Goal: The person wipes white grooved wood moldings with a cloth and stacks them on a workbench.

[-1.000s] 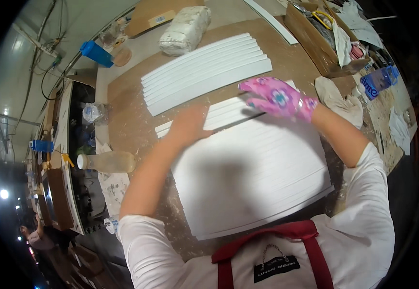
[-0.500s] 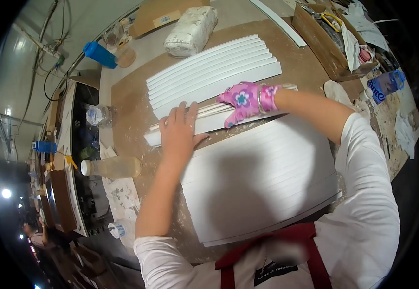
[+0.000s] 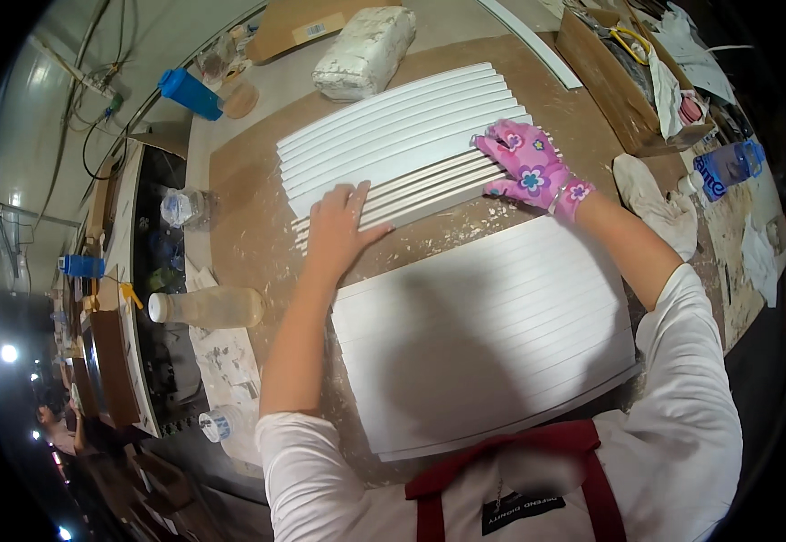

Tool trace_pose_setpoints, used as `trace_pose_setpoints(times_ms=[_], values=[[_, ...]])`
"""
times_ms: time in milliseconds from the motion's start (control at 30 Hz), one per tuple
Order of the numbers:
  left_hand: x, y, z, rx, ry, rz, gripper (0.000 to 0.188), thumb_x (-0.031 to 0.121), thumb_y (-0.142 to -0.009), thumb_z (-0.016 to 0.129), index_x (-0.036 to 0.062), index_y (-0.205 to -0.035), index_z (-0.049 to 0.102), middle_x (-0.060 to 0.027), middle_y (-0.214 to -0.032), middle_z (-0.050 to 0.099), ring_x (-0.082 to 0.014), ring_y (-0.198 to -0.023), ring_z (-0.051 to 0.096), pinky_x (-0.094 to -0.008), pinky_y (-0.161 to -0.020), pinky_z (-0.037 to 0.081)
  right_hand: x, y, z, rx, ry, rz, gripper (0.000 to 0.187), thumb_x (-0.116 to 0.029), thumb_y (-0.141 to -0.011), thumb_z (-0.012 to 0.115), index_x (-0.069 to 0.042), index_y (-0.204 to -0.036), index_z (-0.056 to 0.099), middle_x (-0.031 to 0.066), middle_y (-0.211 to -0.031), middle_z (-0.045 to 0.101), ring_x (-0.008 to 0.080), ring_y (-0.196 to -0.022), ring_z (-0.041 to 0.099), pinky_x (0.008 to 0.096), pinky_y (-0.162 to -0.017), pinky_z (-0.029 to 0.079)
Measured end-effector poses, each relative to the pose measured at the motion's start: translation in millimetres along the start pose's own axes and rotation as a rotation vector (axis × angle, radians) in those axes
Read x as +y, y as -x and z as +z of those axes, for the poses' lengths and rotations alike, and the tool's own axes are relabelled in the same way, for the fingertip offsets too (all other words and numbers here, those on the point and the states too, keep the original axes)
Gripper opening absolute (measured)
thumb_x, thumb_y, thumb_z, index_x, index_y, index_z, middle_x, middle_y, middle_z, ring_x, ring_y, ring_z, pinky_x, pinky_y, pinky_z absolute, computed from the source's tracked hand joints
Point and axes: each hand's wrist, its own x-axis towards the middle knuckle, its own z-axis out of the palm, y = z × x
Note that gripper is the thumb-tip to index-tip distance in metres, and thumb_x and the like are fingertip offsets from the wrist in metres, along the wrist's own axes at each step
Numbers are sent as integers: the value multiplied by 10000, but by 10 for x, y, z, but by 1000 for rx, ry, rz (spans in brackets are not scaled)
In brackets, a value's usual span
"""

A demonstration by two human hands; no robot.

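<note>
Over white-flecked brown board (image 3: 244,167), holding a row of narrow-edged white strips (image 3: 429,194) by both ends: spanning left end between thumb and fingers of bare left hand (image 3: 336,230), right end likewise with pink flowery-gloved right hand (image 3: 530,167); resting just on near side of stepped white slats (image 3: 402,135), beyond flat white planks (image 3: 528,325) in front of red apron straps (image 3: 605,492)

The bare left hand (image 3: 337,221) and the right hand (image 3: 530,167), in a pink flowered glove (image 3: 535,183), hide parts of the narrow white strips (image 3: 429,191). Between red fabric straps (image 3: 604,488), cut off below, the chest (image 3: 542,470) is blurred. A distant person (image 3: 68,435) at left is too small to make out.
</note>
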Motion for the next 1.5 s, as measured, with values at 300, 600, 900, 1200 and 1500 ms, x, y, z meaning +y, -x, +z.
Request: trace_pose_setpoints(times_ms=[300,600,900,1200,1500], values=[[-159,-118,164,-69,-100,-113,736,525,-905,526,108,-1482,339,-136,-1575,221,-337,-1441,207,-586,-1125,173,113,-67,257,164,131,74,702,-579,-945,421,-144,-1485,318,139,-1553,257,311,-1453,192,466,-1181,126],[5,22,-17,173,-28,-163,755,430,-848,639,95,-1464,358,-139,-1528,318,-345,-1413,263,-588,-1110,190,336,78,120,372,54,255,689,-514,-950,478,-127,-1491,301,180,-1533,292,347,-1413,283,461,-1148,245],[573,835,77,-168,200,11,573,345,-807,726,18,-1247,558,-233,-1229,574,-415,-1133,534,-453,-967,426,99,1427,80,63,-276,519,501,-406,-994,443,-68,-1364,443,207,-1354,496,374,-1281,441,421,-1085,340],[757,991,-54,-337,263,-109,586,395,-774,754,-12,-1159,582,-210,-1036,604,-397,-1002,555,-452,-876,445,-79,1708,181,112,-339,472,551,-396,-986,462,-31,-1394,400,232,-1395,446,388,-1311,401,435,-1096,328],[751,907,-77,-410,267,-146,698,475,-794,718,-37,-1239,556,-248,-1248,559,-413,-1159,517,-449,-981,419,-577,1805,54,73,120,107,734,-524,-891,531,-74,-1447,368,177,-1495,338,365,-1401,275,507,-1166,160]])
